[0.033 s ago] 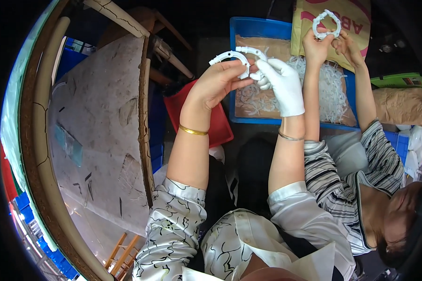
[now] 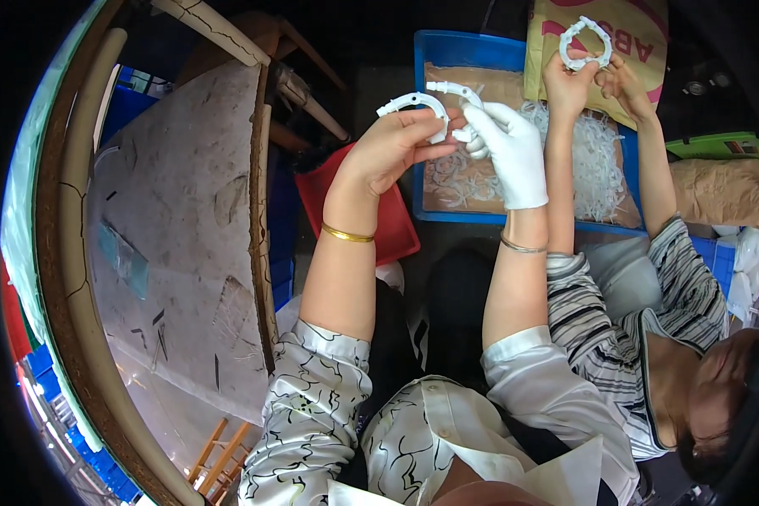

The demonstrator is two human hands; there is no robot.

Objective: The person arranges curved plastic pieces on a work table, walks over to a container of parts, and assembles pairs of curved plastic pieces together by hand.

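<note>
My bare left hand (image 2: 388, 152) is closed around a curved white plastic piece (image 2: 413, 99), an arc with small holes along it. Thumb and fingers pinch this arc near its right end. Just to the right, my right hand (image 2: 508, 160), in a white glove, grips a second curved white plastic piece (image 2: 449, 88). Its upper end sticks out to the left, and a lower end (image 2: 462, 135) shows below the gloved fingers. The middle of that piece is partly hidden by the glove. Both hands are held close together over the left part of a blue tray (image 2: 420, 67).
Brown paper and many thin white plastic scraps (image 2: 599, 181) lie in the tray. A red bin (image 2: 395, 240) stands below my left hand. At right a co-worker's hands (image 2: 569, 88) hold a white ring (image 2: 584, 29) before a yellow sack (image 2: 541, 51). A worn grey tabletop (image 2: 185, 202) fills the left.
My right hand and its curved piece have shifted very slightly to the right and up, a little away from the left hand. The left hand stays put.
</note>
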